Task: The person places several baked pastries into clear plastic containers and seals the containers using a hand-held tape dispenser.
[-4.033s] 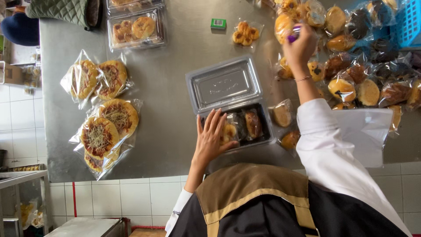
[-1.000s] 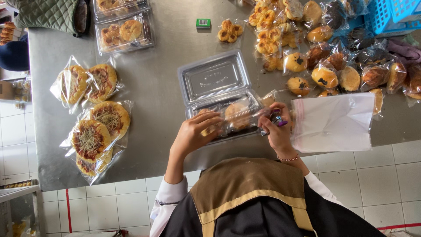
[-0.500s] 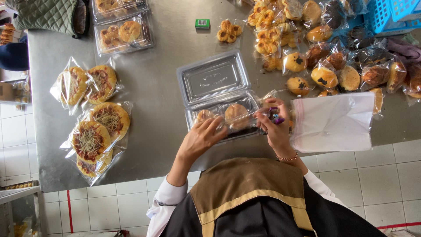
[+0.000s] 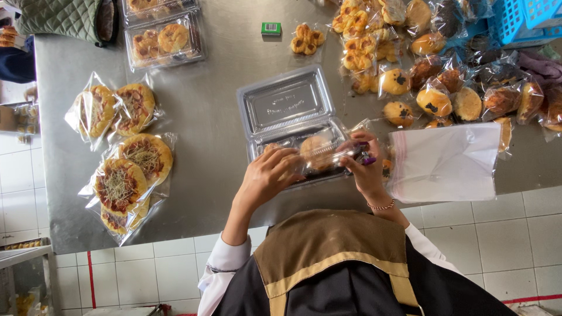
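A clear hinged plastic clamshell box [image 4: 295, 126] lies open on the grey steel worktop [image 4: 216, 175], right in front of the person, its flat embossed lid laid back away from the body and its tray nearest the near edge, probably so that both hands can get into the tray without the lid in the way. The box's long axis runs left to right, roughly parallel with the worktop's near edge though turned slightly, and the hinge runs the same way between lid and tray. The left hand [image 4: 270, 175] is curled over the tray's left part with fingers bent, resting on a round golden bun [image 4: 316, 149] or on the tray rim; which one it presses I cannot tell. The right hand [image 4: 363, 161] pinches a small purple object [image 4: 369, 160] between fingertips at the tray's right end, too small to identify. Just beside that hand lies a stack of flat clear plastic bags [image 4: 448, 161], within easy reach. Beyond it is a heap of wrapped buns and dark pastries [image 4: 433, 76]. To the left, well apart, are bagged round flat pizza breads [image 4: 126, 175] and closed clear boxes of pastries [image 4: 164, 38]; a small green packet [image 4: 271, 28] sits at the far side.
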